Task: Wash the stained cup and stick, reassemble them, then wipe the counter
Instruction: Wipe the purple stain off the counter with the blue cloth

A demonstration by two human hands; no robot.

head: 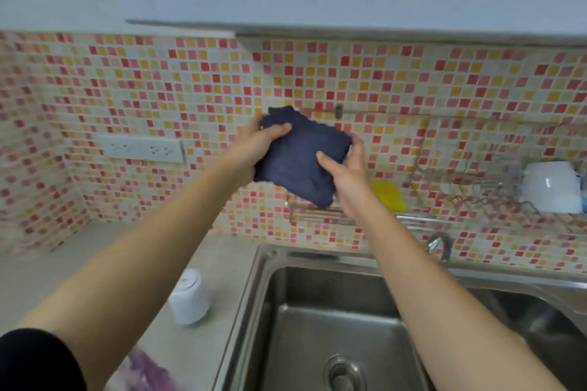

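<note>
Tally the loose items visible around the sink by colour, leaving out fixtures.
Dark blue: 1, the cloth held by left hand and right hand
White: 2, the cup on the counter, the mug in the wire rack
Yellow: 1, the sponge
Total: 4

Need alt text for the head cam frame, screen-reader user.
Both bare hands, left hand and right hand, hold a folded dark navy cloth up before a red-and-yellow mosaic tile wall, above a stainless steel sink. A white cylindrical cup stands on the grey counter left of the sink.
</note>
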